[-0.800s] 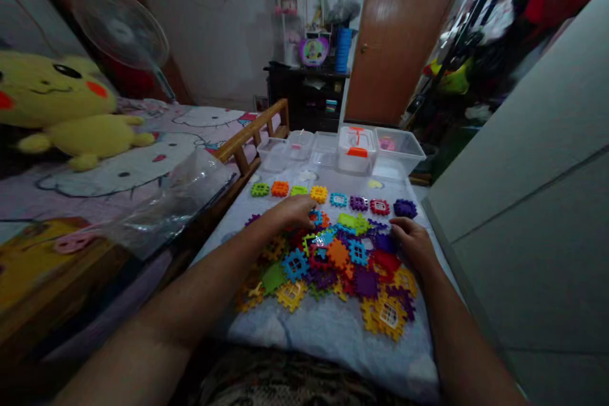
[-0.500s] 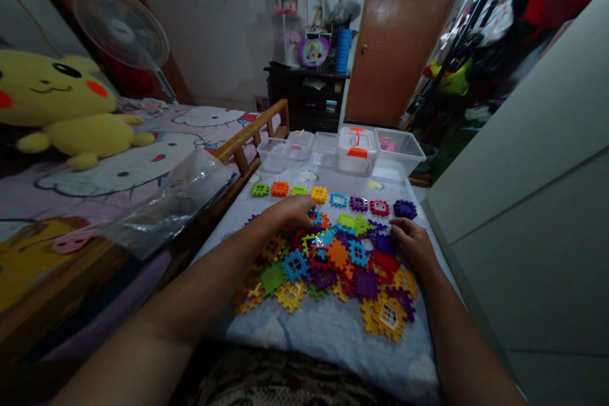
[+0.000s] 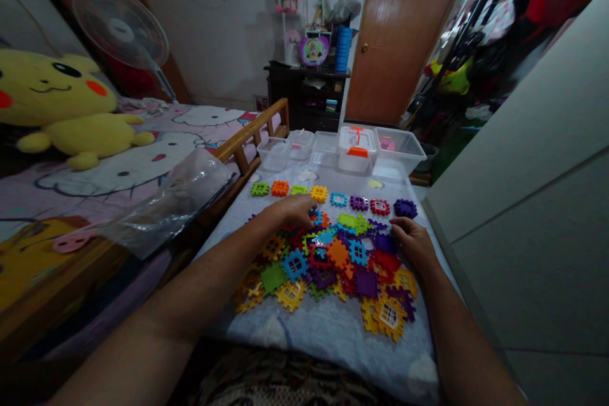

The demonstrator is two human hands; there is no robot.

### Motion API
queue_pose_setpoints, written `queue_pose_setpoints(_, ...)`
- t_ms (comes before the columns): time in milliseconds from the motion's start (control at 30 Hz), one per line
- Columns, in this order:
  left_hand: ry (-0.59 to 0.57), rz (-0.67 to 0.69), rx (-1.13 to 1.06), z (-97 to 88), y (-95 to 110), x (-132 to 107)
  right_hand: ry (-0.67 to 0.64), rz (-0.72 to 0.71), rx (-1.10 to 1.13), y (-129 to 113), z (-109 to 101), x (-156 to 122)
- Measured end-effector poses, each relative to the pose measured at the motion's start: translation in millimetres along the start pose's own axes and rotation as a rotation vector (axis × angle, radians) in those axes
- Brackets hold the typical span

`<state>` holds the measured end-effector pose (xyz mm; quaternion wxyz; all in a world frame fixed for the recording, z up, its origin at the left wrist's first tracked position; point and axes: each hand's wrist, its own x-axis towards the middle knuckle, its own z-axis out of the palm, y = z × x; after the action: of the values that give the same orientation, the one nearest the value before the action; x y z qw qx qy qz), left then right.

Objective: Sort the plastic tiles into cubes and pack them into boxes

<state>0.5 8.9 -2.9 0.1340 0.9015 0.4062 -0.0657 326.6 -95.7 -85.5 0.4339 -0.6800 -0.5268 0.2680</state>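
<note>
A heap of interlocking plastic tiles (image 3: 338,255) with notched edges lies on the table, in orange, blue, purple, red, green and yellow. Some tiles have window frames in them. At the heap's far left side rests my left hand (image 3: 299,208), its fingers loosely bent and a little apart beside blue and orange tiles; the fingertips are partly hidden. On the far right, my right hand (image 3: 411,238) touches or hovers over the purple tiles (image 3: 384,242), fingers bent and apart. No tile shows in either hand. Behind the hands runs a row of single tiles, among them a yellow tile (image 3: 318,195) and a dark purple tile (image 3: 405,208).
Clear plastic boxes (image 3: 398,144) and a lidded box with orange clips (image 3: 356,155) line the table's far end. A wooden bed rail (image 3: 257,133) borders the left, with a plastic bag (image 3: 176,196) beside it. A pale cabinet (image 3: 523,203) stands close on the right.
</note>
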Motion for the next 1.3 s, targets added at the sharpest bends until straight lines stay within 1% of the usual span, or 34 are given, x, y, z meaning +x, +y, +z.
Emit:
queue_pose_setpoints(100, -0.031, -0.007, -0.003, -1.0, 3, 1, -0.005, 0.002, -0.009, -2, 0, 0)
queue_pose_setpoints(267, -0.05, -0.052, 0.045, -2.5, 10, 3, 0.008, 0.0, -0.033, -3, 0, 0)
queue_pose_setpoints(533, -0.038, -0.106, 0.153, -2.9, 17, 3, -0.001, 0.005, -0.014, 2, 1, 2)
queue_pose_setpoints(833, -0.045, -0.145, 0.118, -5.8, 22, 8, -0.002, -0.004, -0.006, 1, 0, 1)
queue_pose_setpoints(1000, 0.01, -0.104, 0.15, -0.3, 19, 8, 0.004, -0.001, 0.0, -1, 0, 1)
queue_pose_setpoints(1167, 0.11, -0.025, 0.164, 5.8, 11, 3, -0.007, -0.005, -0.017, 0, -1, 2)
queue_pose_setpoints(1300, 0.121, 0.025, 0.129, 10.0, 6, 2, -0.007, -0.019, -0.053, -3, -1, 0)
